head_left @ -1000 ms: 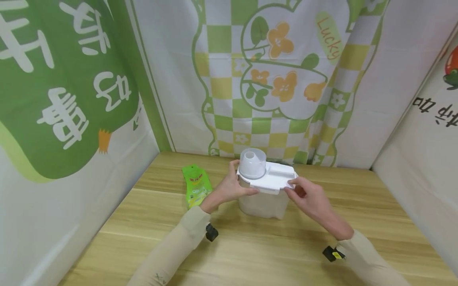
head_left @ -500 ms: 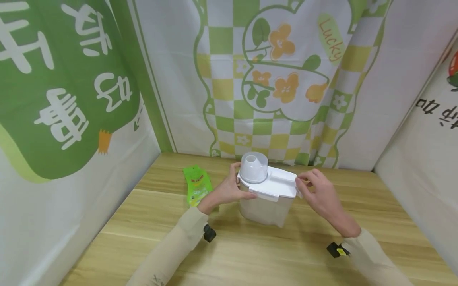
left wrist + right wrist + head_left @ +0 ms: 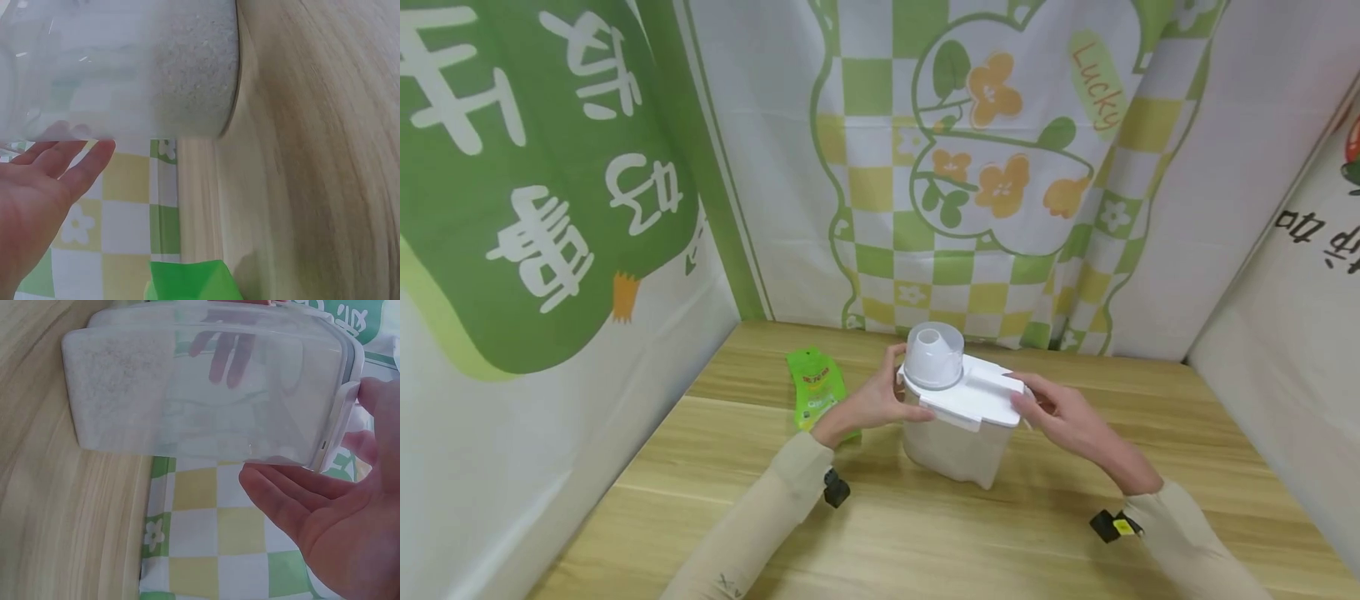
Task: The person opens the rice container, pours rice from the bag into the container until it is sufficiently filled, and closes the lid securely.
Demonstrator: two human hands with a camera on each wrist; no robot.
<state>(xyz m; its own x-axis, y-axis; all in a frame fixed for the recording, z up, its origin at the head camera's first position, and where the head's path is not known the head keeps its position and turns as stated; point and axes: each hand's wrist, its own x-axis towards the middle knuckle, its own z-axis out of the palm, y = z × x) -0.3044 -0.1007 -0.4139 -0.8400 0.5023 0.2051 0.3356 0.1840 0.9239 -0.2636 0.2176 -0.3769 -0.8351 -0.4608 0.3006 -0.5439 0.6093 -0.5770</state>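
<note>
A clear storage container [image 3: 958, 450] stands on the wooden table, with pale grains in its lower part, seen in both wrist views. Its white lid [image 3: 973, 403] carries a clear cup [image 3: 934, 358] over a spout at the left end. My left hand [image 3: 876, 402] grips the container's left end just under the lid, thumb in front and fingers behind. At the other end, my right hand [image 3: 1067, 421] holds the lid's edge. In the right wrist view, the thumb is at a white side latch [image 3: 337, 428] and the fingers lie along the container wall.
A green packet [image 3: 816, 387] lies on the table [image 3: 925, 550] left of the container, close to my left forearm. Behind the table hangs a checked, flowered cloth [image 3: 985, 275]. Printed cloths also hang at the left and right sides.
My right hand has shifted from the lid's front right corner to its right end, and its fingers now reach over the edge. The container has come slightly nearer and turned. My left hand keeps its grip.
</note>
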